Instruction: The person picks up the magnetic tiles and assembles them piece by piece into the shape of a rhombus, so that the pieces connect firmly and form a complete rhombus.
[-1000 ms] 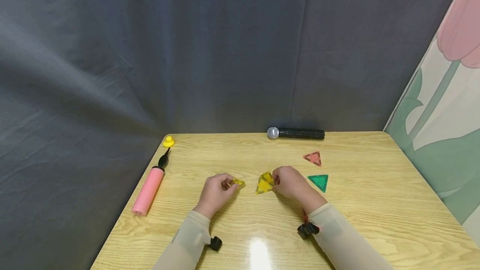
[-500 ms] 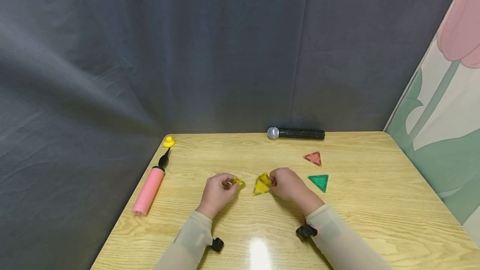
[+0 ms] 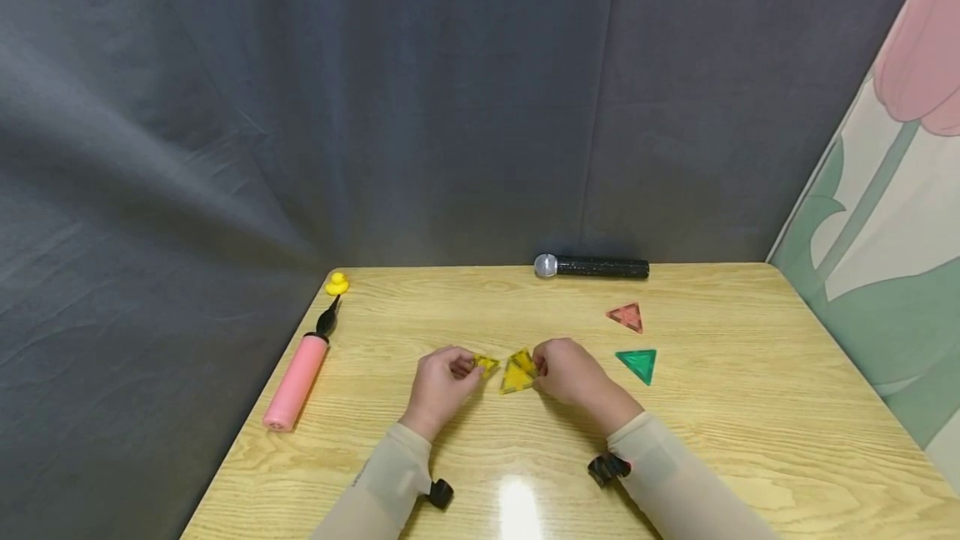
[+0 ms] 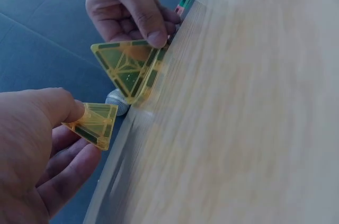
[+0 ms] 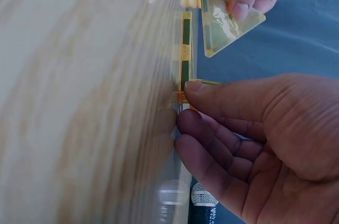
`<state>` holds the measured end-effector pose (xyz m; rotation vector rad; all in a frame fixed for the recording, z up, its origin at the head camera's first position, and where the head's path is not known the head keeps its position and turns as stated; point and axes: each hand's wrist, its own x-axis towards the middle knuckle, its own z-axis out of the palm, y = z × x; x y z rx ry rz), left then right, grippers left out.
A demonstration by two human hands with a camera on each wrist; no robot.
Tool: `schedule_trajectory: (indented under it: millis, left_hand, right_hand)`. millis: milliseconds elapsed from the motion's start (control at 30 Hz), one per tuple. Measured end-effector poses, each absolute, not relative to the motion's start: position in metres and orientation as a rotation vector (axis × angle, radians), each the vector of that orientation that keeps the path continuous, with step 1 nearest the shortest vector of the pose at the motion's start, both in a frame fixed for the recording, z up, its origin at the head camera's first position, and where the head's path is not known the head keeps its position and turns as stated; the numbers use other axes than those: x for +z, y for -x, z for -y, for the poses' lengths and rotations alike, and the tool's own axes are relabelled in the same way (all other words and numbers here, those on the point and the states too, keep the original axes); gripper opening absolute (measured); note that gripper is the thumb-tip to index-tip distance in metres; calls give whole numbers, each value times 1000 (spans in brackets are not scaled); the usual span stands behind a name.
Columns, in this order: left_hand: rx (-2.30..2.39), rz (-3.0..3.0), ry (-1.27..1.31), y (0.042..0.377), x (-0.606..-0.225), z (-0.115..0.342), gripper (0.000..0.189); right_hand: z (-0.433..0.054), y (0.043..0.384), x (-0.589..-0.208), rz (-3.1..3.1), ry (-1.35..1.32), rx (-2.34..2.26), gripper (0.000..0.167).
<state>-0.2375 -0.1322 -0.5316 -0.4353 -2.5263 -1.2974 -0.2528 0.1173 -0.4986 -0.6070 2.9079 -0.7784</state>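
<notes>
My left hand (image 3: 438,387) pinches a yellow translucent triangular magnetic tile (image 4: 96,123) between thumb and fingers. In the left wrist view this tile is held up off the table. Across from it, my right hand (image 3: 572,372) pinches a joined pair of yellow triangular magnetic tiles (image 3: 517,375) at their right side. One of the pair stands up at an angle; the other lies along the tabletop, as the edge-on tile (image 5: 185,49) in the right wrist view shows. A narrow gap separates the left tile from the pair. My right fingers partly cover the pair.
To the right lie a green triangular tile (image 3: 638,364) and a red triangular tile (image 3: 627,317). A black microphone (image 3: 592,267) lies along the back edge. On the left are a pink hand pump (image 3: 297,382) and a yellow rubber duck (image 3: 337,283). A grey curtain (image 3: 465,107) hangs behind the table.
My right hand has slid the joined tiles leftward and slightly nearer. My left hand has shifted a little to the right with its tile, so the gap between them has narrowed.
</notes>
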Motion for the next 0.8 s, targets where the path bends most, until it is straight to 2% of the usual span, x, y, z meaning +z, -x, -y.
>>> schedule_trajectory:
  millis: [800]
  left_hand:
    - [-1283, 2508, 456, 236, -531, 112, 14]
  right_hand:
    - [-112, 252, -498, -2914, 563, -784, 24]
